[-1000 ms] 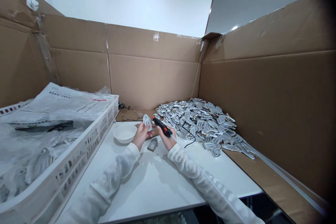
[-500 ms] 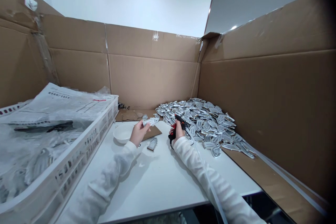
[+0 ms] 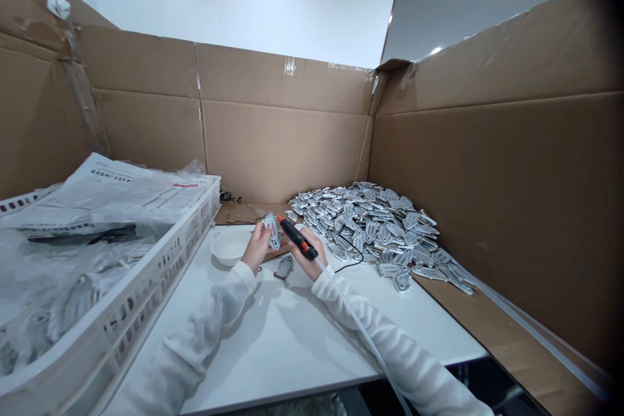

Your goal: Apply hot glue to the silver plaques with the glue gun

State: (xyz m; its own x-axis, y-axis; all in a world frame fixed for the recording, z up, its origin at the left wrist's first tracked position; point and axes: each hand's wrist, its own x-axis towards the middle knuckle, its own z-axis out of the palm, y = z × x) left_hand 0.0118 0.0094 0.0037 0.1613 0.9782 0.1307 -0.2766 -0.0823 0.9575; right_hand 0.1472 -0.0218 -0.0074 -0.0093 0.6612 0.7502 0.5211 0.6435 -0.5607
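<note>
My left hand (image 3: 254, 247) is closed on a small grey-and-white flat piece (image 3: 272, 230), held upright above the white table (image 3: 292, 331). My right hand (image 3: 308, 259) grips a black and orange glue gun (image 3: 294, 238) whose tip points at that piece. A clear glue stick (image 3: 361, 325) trails back from the gun along my right sleeve. Another grey piece (image 3: 284, 266) lies on the table just below my hands. A small white bowl (image 3: 229, 249) stands left of my left hand.
A big heap of the same grey pieces (image 3: 375, 224) covers the table's far right. A white plastic crate (image 3: 121, 299) with plastic bags and newspaper stands on the left. Tall cardboard walls (image 3: 283, 143) close in the back and both sides.
Half a second ago my hands were apart, the gun over by the heap. Now the right hand has swung back left, bringing the gun's tip to the piece, which is turned upright again.
</note>
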